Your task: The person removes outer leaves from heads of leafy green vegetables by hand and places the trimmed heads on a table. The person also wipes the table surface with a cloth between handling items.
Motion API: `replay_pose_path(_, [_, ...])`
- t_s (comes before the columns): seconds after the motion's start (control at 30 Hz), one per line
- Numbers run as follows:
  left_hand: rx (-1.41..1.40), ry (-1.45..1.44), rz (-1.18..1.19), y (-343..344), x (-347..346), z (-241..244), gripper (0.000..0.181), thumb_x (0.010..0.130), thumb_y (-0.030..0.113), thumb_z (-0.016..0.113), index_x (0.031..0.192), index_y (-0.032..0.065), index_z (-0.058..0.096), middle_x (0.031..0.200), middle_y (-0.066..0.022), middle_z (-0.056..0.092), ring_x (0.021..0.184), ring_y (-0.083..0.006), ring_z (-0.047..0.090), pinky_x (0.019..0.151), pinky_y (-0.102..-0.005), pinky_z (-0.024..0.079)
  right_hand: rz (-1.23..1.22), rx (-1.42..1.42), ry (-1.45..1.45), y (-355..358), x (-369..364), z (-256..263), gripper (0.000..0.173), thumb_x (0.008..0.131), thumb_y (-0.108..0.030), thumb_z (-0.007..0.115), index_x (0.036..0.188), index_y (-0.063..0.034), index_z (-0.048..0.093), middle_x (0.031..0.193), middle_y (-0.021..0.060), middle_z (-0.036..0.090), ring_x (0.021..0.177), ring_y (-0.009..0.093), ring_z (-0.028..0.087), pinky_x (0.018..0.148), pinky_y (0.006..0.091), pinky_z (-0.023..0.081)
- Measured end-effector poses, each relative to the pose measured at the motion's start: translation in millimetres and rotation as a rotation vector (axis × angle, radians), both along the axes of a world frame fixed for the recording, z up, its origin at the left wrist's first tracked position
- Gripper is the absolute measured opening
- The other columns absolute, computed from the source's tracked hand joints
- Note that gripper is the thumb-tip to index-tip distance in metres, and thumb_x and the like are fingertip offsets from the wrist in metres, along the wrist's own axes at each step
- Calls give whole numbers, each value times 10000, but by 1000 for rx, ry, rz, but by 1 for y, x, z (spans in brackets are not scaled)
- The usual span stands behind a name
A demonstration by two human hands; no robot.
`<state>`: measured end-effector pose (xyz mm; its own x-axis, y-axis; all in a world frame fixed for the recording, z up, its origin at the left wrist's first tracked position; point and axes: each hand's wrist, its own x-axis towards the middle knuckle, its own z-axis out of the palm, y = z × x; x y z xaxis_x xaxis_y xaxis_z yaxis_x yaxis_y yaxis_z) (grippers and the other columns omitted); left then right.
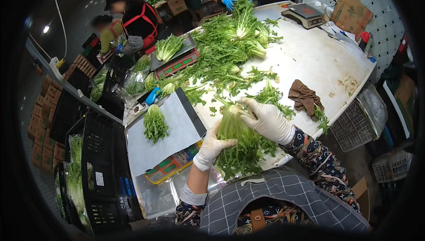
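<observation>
My gloved left hand (212,146) grips a head of frisée-like leafy greens (237,141) from its left side, its leaves hanging down and the pale stem end up. My gloved right hand (265,118) is at that stem end, fingers bent around a stalk; whether a small tool is in them I cannot tell. Left of my hands, a smaller head of greens (155,123) lies on a paper-covered weighing scale (176,125). Beyond my hands spreads a pile of the same greens (222,45), with loose leaves and trimmings around it. A brown cloth (303,96) lies to the right.
The white table (315,55) holds a second scale with greens (176,62) and a third scale (303,14) at the back. Black crates (103,174) with bagged greens stand at left, grey crates (352,126) at right. A co-worker with blue gloves (229,3) handles greens across the table; others work further left.
</observation>
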<state>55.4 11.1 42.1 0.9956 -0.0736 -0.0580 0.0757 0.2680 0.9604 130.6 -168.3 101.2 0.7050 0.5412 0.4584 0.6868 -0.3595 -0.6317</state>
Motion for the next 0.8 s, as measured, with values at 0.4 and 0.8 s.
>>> replay_pose_path(0.4, [-58, -8, -90, 21, -9, -4, 750, 604, 6, 742, 1284, 43, 429, 1113, -38, 569, 1023, -146, 530, 908, -303, 421, -68, -2, -141, -34, 83, -36, 407, 808, -227, 624, 1176, -80, 532, 1024, 129, 608, 895, 219, 592, 820, 302, 482])
replay_pose_path(0.8, [-151, -20, 17, 20, -6, -1, 700, 624, 11, 713, 1267, 33, 437, 1081, -47, 581, 960, -138, 551, 840, -275, 443, -960, -420, 327, -246, 129, -216, 417, 788, -279, 628, 1137, -67, 543, 1043, 195, 580, 980, 336, 554, 837, 377, 446])
